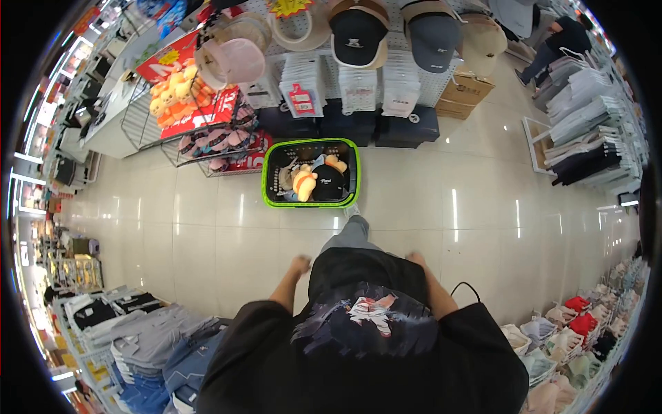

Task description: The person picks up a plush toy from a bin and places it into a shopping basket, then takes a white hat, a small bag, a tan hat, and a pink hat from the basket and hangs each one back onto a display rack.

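- Closest to us, bottom centre, it's the wearer's black T-shirt (276, 359) with a colourful print across it, and grey trousers (352, 238) poking out beyond the hem.
- Left hand (301, 263), just left of centre: fingers look loosely curled, nothing visible in them, though how far they close I can't tell.
- Right hand (416, 258), right of centre and partly tucked behind the shirt; finger spread and any hold, can't tell. A thin black loop (467, 283) arcs beside that forearm.
- And there's the shopping basket (265, 174), upper centre, lime rim, on the tiled floor (227, 255), nearer the left hand, neither hand touching it.
- Inside, goods are already in: a black cap (329, 183) with pale lettering, an orange-and-cream plush item (304, 185) against it, more soft pieces behind.
- Top of frame, plenty out on display: a black-and-tan cap (359, 34), a dark grey cap (432, 43), a pink hat (241, 61), and orange plush toys (181, 93) on the wire stand, upper left.
- Upper right, another person (569, 36) in dark clothes, well apart, by the hanging garments (583, 103).
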Motion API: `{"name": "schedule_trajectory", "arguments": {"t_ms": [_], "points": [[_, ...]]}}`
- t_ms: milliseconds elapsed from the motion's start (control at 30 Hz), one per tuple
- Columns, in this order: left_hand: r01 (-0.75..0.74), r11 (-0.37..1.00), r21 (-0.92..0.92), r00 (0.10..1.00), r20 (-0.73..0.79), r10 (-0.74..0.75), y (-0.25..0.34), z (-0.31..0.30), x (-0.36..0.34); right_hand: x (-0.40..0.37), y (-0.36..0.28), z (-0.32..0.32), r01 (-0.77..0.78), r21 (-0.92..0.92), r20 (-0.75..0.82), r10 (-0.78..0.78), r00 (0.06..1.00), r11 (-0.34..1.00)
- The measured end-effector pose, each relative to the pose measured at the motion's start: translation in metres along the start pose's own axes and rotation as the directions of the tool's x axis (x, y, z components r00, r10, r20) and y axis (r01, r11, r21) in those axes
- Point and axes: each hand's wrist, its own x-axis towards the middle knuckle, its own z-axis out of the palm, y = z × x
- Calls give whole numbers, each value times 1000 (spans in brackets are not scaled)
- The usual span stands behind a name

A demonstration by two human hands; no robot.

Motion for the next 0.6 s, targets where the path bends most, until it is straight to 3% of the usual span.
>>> {"name": "schedule_trajectory", "arguments": {"t_ms": [33,67,100,133,167,200,300,367,433,500,533,567,600], "points": [[-248,929,276,961,-50,271,16,-20,31,18,-36,-17,183,39,-24,-183,983,982],[-8,936,-352,987,-152,-49,54,-41,50,21,-76,-35,326,96,-136,-312,940,941],[52,893,-446,967,-201,-157,107,-83,51,44,-102,-35,371,53,-234,-350,907,927],[-103,869,-484,949,-309,-59,157,-127,35,56,-131,-49,428,39,-166,-416,894,903],[-248,752,-610,928,-371,5,182,-147,36,69,-155,-55,471,22,-148,-463,874,882],[-434,770,-467,831,-538,142,197,-159,45,70,-181,-63,481,16,-147,-473,868,877],[-363,752,-550,878,-471,79,229,-195,12,55,-235,-68,566,100,-131,-553,823,818],[-430,739,-518,860,-485,160,220,-196,1,46,-254,-55,504,259,-45,-511,859,824],[-339,763,-550,894,-440,80,176,-173,-1,41,-246,-27,511,196,57,-530,846,837],[-110,872,-477,848,-502,-168,88,-103,16,34,-219,8,507,27,209,-501,840,862],[95,814,-573,899,-303,-318,74,-108,-21,33,-205,15,530,-45,412,-468,782,847],[280,796,-536,830,-282,-481,23,-65,-22,33,-196,14,561,-109,597,-397,697,821],[438,677,-591,747,-180,-640,-8,-41,-49,28,-198,6,496,-159,590,-321,741,854]]}}
